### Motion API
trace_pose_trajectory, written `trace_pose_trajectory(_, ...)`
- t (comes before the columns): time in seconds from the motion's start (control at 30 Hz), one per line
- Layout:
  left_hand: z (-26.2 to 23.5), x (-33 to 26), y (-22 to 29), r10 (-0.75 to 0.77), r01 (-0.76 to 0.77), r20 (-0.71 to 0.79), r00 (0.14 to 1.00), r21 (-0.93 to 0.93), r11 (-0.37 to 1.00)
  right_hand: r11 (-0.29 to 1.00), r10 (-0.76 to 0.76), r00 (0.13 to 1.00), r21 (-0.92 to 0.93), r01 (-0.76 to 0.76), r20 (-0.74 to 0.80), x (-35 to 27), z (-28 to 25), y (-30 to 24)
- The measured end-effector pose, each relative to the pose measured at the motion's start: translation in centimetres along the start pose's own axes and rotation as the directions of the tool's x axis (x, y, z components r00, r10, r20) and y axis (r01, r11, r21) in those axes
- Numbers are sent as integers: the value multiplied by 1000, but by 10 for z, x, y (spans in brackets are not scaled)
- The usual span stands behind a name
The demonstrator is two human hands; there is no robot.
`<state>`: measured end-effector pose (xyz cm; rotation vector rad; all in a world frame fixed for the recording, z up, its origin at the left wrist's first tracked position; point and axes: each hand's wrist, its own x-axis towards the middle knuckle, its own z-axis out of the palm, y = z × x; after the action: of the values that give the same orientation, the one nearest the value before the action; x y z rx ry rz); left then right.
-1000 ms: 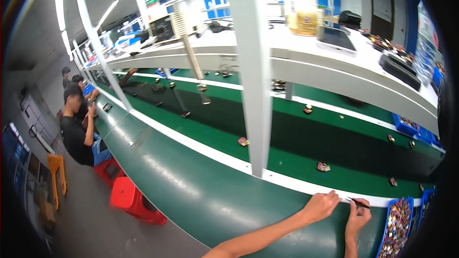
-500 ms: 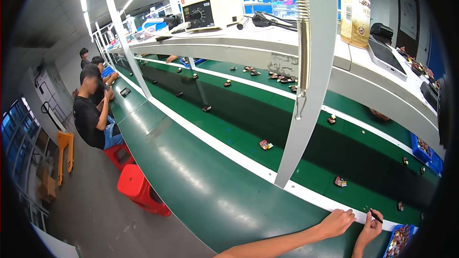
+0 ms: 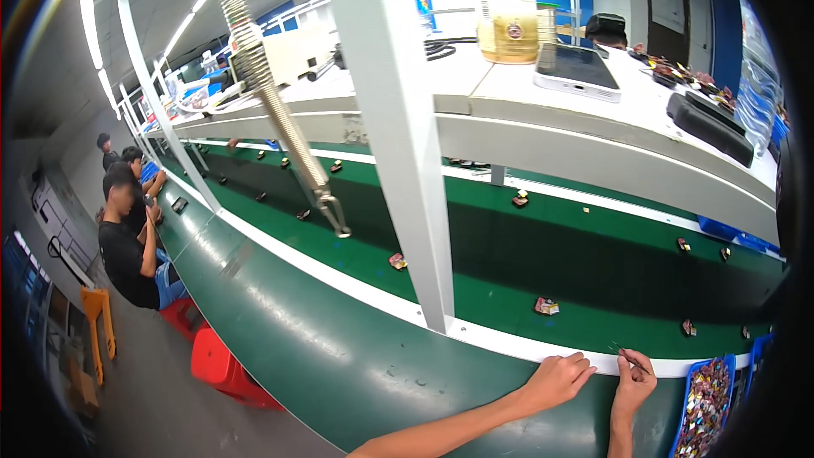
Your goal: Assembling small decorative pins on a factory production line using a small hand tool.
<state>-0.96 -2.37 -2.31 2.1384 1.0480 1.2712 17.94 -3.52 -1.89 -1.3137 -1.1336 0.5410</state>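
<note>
My left hand (image 3: 557, 380) rests with curled fingers on the white edge strip (image 3: 509, 346) of the green conveyor belt (image 3: 475, 288). Beside it my right hand (image 3: 634, 379) pinches thin metal tweezers (image 3: 632, 359), tips pointing up-left over the strip. Several small dark and red components lie on the belt; the nearest one (image 3: 546, 306) is just beyond my hands.
A blue tray (image 3: 705, 407) full of small parts sits to the right of my hands. A white post (image 3: 407, 144) rises from the bench edge, with a coiled spring and hook (image 3: 292, 140) hanging left. A phone (image 3: 577, 69) and bottle (image 3: 507, 4) stand on the upper shelf. Seated workers (image 3: 127, 242) and red stools (image 3: 225, 365) are at left.
The view has swung right and closer to the bench. Both hands stay at the white strip, the right still holding the tweezers.
</note>
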Motion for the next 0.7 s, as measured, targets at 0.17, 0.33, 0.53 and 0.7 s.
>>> trace_pose_trajectory(0.17, 5, 2, 2, -23, 23, 6, 1000, -7, 1000, 1000, -24, 1000, 5, 24, -3, 1, -4, -2)
trace_pose_trajectory(0.33, 6, 1, 4, -27, 27, 7, 1000, -2, 1000, 998, 56, 997, 23, -57, 49, 0, -8, -5)
trace_pose_trajectory(0.53, 9, 1, 4, -32, 32, 7, 999, 9, 999, 998, 65, 996, 17, -66, 60, 2, -9, -4)
trace_pose_trajectory(0.7, 8, 2, 6, -25, 25, 13, 1000, 8, 1000, 999, 47, 998, 12, -48, 36, 2, -10, -4)
